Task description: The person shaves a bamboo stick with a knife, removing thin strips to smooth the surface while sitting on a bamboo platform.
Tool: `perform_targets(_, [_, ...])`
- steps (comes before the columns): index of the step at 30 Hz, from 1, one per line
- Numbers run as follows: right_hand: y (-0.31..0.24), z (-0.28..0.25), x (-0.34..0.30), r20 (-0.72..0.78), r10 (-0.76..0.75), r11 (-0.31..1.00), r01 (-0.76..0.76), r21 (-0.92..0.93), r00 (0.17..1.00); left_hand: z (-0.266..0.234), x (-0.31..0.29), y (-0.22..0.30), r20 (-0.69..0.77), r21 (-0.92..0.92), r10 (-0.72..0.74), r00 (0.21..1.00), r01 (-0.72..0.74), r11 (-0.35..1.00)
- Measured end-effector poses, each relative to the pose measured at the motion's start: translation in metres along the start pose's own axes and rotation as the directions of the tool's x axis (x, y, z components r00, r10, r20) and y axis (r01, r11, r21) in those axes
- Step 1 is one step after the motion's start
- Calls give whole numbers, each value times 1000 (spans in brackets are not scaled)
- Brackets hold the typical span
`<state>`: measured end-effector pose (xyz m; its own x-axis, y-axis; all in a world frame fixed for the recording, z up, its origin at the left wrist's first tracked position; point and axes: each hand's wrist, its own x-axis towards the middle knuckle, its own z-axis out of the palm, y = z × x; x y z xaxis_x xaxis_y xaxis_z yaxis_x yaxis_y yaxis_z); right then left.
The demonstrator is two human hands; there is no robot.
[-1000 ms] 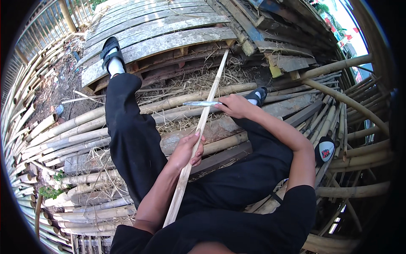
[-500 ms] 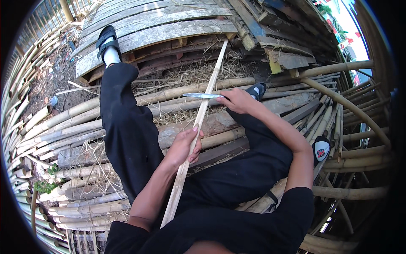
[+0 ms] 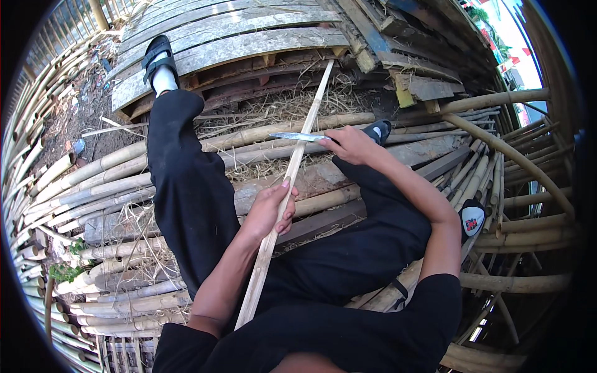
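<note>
A long, pale split bamboo strip (image 3: 291, 171) slants from my lap up to the edge of the wooden pallets. My left hand (image 3: 272, 211) is wrapped round its middle, thumb along the top. My right hand (image 3: 353, 146) grips a knife whose handle is hidden in the fingers. The knife's blade (image 3: 298, 137) points left and lies across the strip, touching it above my left hand. Both forearms reach in over my dark trousers.
Stacked wooden pallets (image 3: 230, 46) stand ahead, with more timber (image 3: 429, 87) at the right. Bamboo poles (image 3: 118, 168) lie in rows under and beside my legs. Curly shavings (image 3: 273, 109) cover the ground before the pallets. A bamboo frame (image 3: 516, 158) rises at the right.
The knife and my right hand have shifted very slightly up along the strip. My left hand has also moved a little; its hold is unchanged.
</note>
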<state>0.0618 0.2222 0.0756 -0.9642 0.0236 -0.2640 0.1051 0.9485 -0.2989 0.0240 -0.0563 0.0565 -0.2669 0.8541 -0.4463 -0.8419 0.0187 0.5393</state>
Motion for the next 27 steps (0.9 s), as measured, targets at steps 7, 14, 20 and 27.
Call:
perform_targets(7, [-24, 11, -9, 26, -108, 977, 101, 189, 994, 0, -2, 4, 7, -174, -30, 1000, 30, 984])
perform_targets(14, [-36, 30, -15, 131, -137, 929, 81, 362, 982, 3, -4, 7, 7, -236, -59, 998, 59, 970])
perform_targets(20, [48, 36, 1, -54, 178, 952, -159, 261, 982, 7, -3, 8, 40, -241, -76, 996, 83, 967])
perform_targets(27, [-10, 26, -8, 99, -38, 968, 12, 252, 994, 5, -3, 10, 26, -245, -64, 998, 68, 967])
